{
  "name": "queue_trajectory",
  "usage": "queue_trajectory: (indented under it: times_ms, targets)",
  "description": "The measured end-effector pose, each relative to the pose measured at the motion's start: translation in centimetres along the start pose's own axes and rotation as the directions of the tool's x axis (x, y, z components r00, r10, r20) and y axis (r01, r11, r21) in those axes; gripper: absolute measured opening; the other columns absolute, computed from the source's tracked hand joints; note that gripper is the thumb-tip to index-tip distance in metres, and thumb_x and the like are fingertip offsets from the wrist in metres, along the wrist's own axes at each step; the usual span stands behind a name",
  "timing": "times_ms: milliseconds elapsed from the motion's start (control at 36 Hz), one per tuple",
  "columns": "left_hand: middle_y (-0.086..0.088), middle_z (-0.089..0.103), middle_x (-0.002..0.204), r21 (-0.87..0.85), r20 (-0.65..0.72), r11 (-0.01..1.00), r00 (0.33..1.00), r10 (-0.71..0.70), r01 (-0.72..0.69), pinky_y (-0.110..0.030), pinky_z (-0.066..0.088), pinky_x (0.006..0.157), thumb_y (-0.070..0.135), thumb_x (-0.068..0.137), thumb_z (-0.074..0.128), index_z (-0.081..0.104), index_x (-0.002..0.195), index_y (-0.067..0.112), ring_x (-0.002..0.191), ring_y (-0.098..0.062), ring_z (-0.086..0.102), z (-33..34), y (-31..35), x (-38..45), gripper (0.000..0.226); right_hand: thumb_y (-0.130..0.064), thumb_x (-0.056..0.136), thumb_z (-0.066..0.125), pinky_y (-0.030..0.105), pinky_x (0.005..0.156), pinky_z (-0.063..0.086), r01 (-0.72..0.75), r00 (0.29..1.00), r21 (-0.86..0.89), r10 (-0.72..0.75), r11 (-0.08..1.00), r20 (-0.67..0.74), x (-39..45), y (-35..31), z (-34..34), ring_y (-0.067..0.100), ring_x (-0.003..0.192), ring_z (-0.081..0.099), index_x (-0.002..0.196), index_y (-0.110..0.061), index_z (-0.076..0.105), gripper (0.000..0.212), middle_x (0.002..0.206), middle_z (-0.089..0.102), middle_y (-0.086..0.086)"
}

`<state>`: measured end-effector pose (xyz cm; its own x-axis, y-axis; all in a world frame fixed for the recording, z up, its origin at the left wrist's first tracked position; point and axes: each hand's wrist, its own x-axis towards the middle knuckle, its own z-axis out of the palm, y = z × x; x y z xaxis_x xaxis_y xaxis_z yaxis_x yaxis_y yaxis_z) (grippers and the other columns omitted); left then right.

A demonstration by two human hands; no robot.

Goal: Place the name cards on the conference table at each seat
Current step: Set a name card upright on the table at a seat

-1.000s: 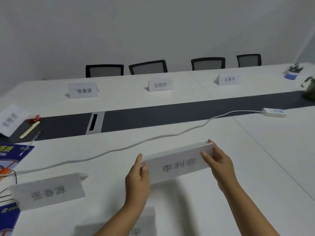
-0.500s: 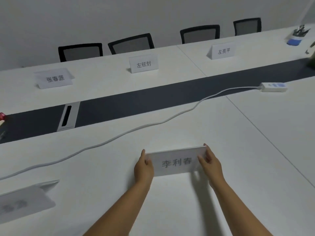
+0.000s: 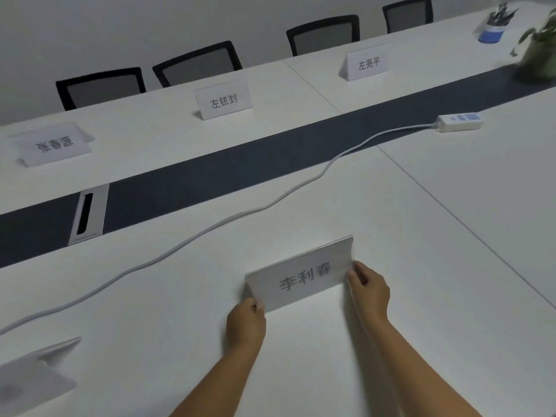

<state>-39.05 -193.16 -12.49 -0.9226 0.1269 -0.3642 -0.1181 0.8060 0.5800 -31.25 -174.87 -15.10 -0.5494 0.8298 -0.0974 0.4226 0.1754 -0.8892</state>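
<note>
Both hands are gripping one name card (image 3: 304, 275) on the near side of the white tabletop (image 3: 451, 236), about 6 o'clock in view. Left hand (image 3: 245, 325) is pinching the card's lower left corner, fingers curled round the edge. Right hand (image 3: 369, 291) is pinching the right end, fingers (image 3: 356, 273) curled on the front face. Card is sitting tilted, right end farther away than left, printed face toward the camera; cannot tell whether its base is fully down on the tabletop.

Three more name cards are standing along the far side: one at 10 o'clock (image 3: 55, 144), one at 12 o'clock (image 3: 224, 100), one at 1 o'clock (image 3: 368, 63). Another card (image 3: 33, 374) is lying at 8 o'clock near the left edge, blurred.

A white cable (image 3: 192, 242) is running from 9 o'clock across the tabletop, passing just beyond the held card, to a power strip (image 3: 460, 121) at 2 o'clock. A dark strip (image 3: 240, 173) is running down the middle of the tabletop, with a cable slot (image 3: 88, 213) at 9 o'clock. Black chairs (image 3: 198, 64) are lined up behind the far edge. A plant (image 3: 538, 46) and a blue pen cup (image 3: 492, 33) are sitting at 2 o'clock, far right.
</note>
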Motion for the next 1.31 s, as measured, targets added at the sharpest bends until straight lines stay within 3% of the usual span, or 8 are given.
queue_trajectory:
  times_ms: [56,167,278,389,639,944,1194,1306]
  targets:
    - [-0.031,0.064,0.089,-0.021,-0.007,1.0,1.0,0.008,-0.008,-0.029,0.029,0.058,0.01,0.086,0.05,0.027,0.048,0.016,0.066,-0.025,0.043,0.0,-0.1,0.0,0.045,-0.006,0.08,0.05,0.032,0.058,0.034,0.006,1.0,-0.013,-0.006,1.0,0.002,0.7,0.0,0.2,0.043,0.079,0.054,0.081,0.0,0.061,0.013,0.083,0.063,0.03]
    - [-0.027,0.062,0.079,-0.067,-0.031,0.998,1.0,0.004,-0.006,-0.029,0.03,0.059,0.009,0.085,0.053,0.031,0.05,0.017,0.066,-0.025,0.044,0.2,0.0,-0.2,0.042,-0.009,0.08,0.051,0.027,0.055,0.026,0.029,1.0,-0.049,-0.029,0.998,0.003,1.6,0.5,0.6,0.041,0.062,0.044,0.075,0.001,0.06,0.014,0.07,0.059,0.03]
    - [-0.017,0.053,0.065,-0.106,-0.059,0.994,0.998,-0.007,0.001,-0.029,0.029,0.058,0.008,0.084,0.054,0.03,0.049,0.017,0.064,-0.026,0.043,0.4,-0.2,0.0,0.043,-0.007,0.08,0.051,0.028,0.049,0.018,0.086,0.996,-0.104,-0.086,0.991,0.003,1.4,0.9,0.6,0.019,0.052,0.028,0.063,0.002,0.05,0.019,0.052,0.038,0.01]
    - [-0.001,0.037,0.049,-0.089,-0.063,0.996,0.998,0.002,-0.007,-0.03,0.027,0.057,0.009,0.083,0.054,0.027,0.049,0.015,0.062,-0.025,0.04,0.4,-0.2,0.8,0.044,-0.007,0.08,0.052,0.029,0.049,0.018,0.112,0.994,-0.149,-0.112,0.983,0.01,1.2,1.2,0.3,0.018,0.051,0.028,0.063,0.003,0.049,0.02,0.051,0.038,0.01]
    - [-0.001,0.038,0.05,-0.087,-0.095,0.996,0.995,0.02,-0.028,-0.03,0.026,0.057,0.009,0.084,0.053,0.027,0.051,0.014,0.063,-0.025,0.041,0.7,-0.3,1.8,0.043,-0.006,0.081,0.052,0.029,0.047,0.021,0.124,0.992,-0.172,-0.122,0.977,0.021,0.8,1.5,0.0,0.02,0.053,0.035,0.067,0.004,0.054,0.017,0.06,0.054,0.027]
    - [0.001,0.035,0.049,-0.065,-0.072,0.996,0.995,0.064,-0.069,-0.029,0.024,0.048,0.011,0.086,0.051,0.025,0.049,0.016,0.054,-0.021,0.036,0.4,-0.2,1.8,0.046,-0.006,0.082,0.053,0.027,0.05,0.031,0.144,0.99,-0.168,-0.141,0.975,0.028,0.9,1.4,-0.2,0.034,0.067,0.054,0.074,-0.002,0.063,0.013,0.066,0.063,0.021]
    - [0.001,0.036,0.049,-0.092,-0.081,0.994,0.995,0.058,-0.066,-0.032,0.021,0.048,0.01,0.086,0.05,0.026,0.049,0.015,0.063,-0.024,0.04,0.5,-0.5,1.5,0.044,-0.007,0.081,0.053,0.029,0.049,0.028,0.126,0.992,-0.159,-0.125,0.979,0.018,1.1,1.3,0.1,0.03,0.057,0.046,0.072,-0.002,0.061,0.013,0.064,0.062,0.023]
    - [0.001,0.036,0.049,-0.095,-0.084,0.992,0.994,0.071,-0.079,-0.021,0.022,0.044,0.01,0.086,0.051,0.026,0.049,0.015,0.062,-0.024,0.039,0.7,-0.8,1.5,0.044,-0.007,0.081,0.053,0.03,0.049,0.024,0.111,0.994,-0.152,-0.113,0.982,-0.006,1.4,1.5,0.4,0.027,0.053,0.039,0.071,0.001,0.059,0.014,0.063,0.059,0.027]
